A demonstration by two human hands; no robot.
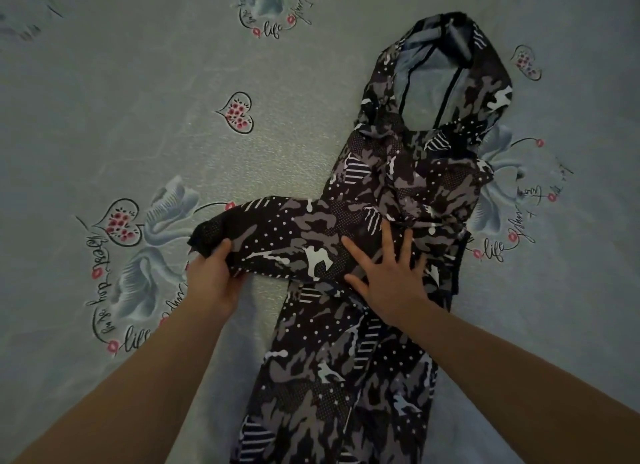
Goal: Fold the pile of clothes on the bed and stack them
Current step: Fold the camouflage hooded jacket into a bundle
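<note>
A dark camouflage hooded jacket (391, 186) with white dots and stripes lies lengthwise on the bed, hood (446, 72) at the far end, hem running out of view at the bottom. One sleeve (273, 235) stretches out to the left across the sheet. My left hand (214, 276) grips that sleeve near its cuff. My right hand (388, 276) lies flat with spread fingers on the jacket's body, pressing where the sleeve joins it.
The bed is covered by a pale grey-blue sheet (138, 117) printed with hearts, flowers and script. Bare sheet spreads to the left and right of the jacket. No other clothes show in view.
</note>
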